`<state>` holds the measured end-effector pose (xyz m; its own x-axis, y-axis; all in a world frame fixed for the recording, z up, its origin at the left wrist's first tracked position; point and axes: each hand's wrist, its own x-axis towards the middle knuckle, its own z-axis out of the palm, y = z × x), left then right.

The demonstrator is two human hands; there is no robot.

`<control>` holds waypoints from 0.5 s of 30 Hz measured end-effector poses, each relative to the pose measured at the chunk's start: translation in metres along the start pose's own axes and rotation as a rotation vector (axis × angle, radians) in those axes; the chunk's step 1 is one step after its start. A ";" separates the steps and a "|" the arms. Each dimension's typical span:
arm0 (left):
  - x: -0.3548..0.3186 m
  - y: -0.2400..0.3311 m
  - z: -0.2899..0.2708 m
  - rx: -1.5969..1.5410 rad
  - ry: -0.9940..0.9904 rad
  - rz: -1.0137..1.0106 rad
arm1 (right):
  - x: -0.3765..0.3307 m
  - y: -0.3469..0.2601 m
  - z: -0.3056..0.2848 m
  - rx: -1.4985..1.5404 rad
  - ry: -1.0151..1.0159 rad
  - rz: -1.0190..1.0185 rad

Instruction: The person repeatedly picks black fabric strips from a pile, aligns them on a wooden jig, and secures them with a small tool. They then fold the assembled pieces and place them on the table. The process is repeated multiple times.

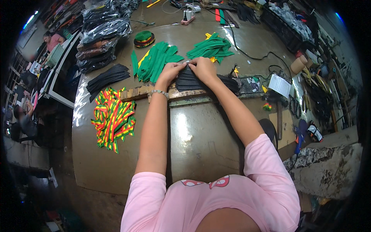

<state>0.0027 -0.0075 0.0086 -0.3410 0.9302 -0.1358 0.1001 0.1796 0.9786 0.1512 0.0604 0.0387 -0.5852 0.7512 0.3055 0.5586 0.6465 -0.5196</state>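
Note:
My left hand (170,72) and my right hand (204,70) meet at the far side of a stack of black strips (187,80). The fingertips of both are pinched close together at the strips' top end. A tiny pale spot shows between them, too small to name. The stack lies over a wooden bar (135,93) and reaches right under my right wrist. Just beyond my left hand is a pile of green strips (156,62). Another green pile (210,47), with yellow pieces, lies behind my right hand.
Red, yellow and green striped ribbons (112,118) lie at left, below more black strips (108,79). Plastic-wrapped bundles (102,42) stand at far left. A cable (255,58) crosses the right side near scissors (295,108) and a blue glue gun (300,133). Other people sit at left.

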 end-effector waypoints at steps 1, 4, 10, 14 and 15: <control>0.003 -0.003 0.003 0.018 0.030 0.034 | -0.001 -0.001 0.000 -0.002 -0.001 -0.001; 0.008 -0.011 0.006 -0.044 0.052 0.045 | -0.004 -0.005 -0.010 -0.039 -0.053 0.031; 0.017 -0.012 0.004 0.085 0.092 -0.060 | -0.019 0.050 -0.110 -0.038 -0.174 0.118; 0.018 -0.011 0.004 0.067 0.104 -0.076 | -0.063 0.110 -0.159 0.186 -0.143 0.218; 0.018 -0.012 0.005 0.082 0.108 -0.075 | -0.074 0.120 -0.156 0.270 -0.152 0.289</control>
<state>0.0002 0.0086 -0.0062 -0.4488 0.8739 -0.1866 0.1453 0.2774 0.9497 0.3536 0.1032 0.0782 -0.5179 0.8554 0.0058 0.5505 0.3385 -0.7631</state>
